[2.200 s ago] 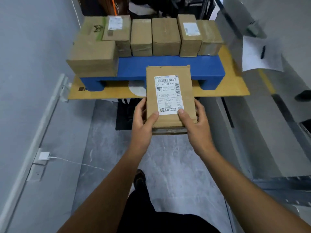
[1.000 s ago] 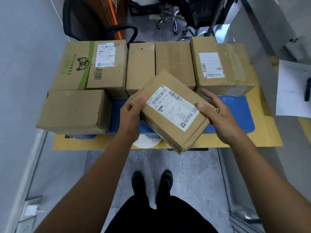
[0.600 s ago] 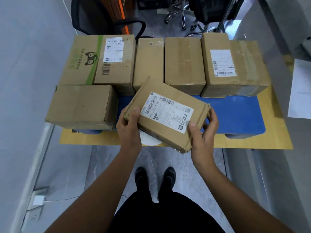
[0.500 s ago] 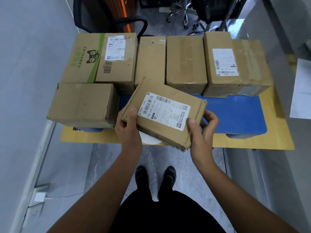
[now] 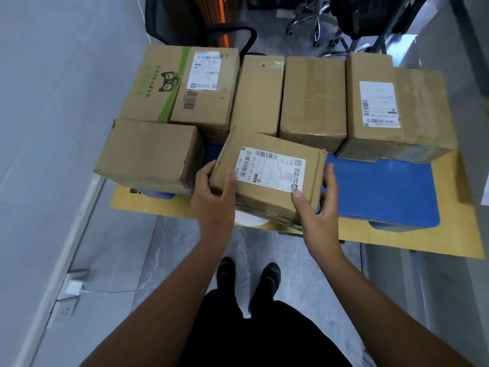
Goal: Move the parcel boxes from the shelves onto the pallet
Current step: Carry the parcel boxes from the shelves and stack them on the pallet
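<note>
Gripping the labelled parcel box (image 5: 270, 178) at its ends with left hand (image 5: 211, 200) and right hand (image 5: 320, 210), fingers (image 5: 299, 201) curled round the edges, seemingly just over the blue pallet (image 5: 381, 192).

Soft even light, wide-angle edge distortion

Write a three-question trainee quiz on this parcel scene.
1. True or false: the labelled box is held at both ends.
2. Most of the bare pallet surface lies on the held box's: A) left B) right C) nowhere.
3. Fill in: the cat-logo box has a ___ stripe.
Key: 1 true; 2 B; 3 green.
</note>
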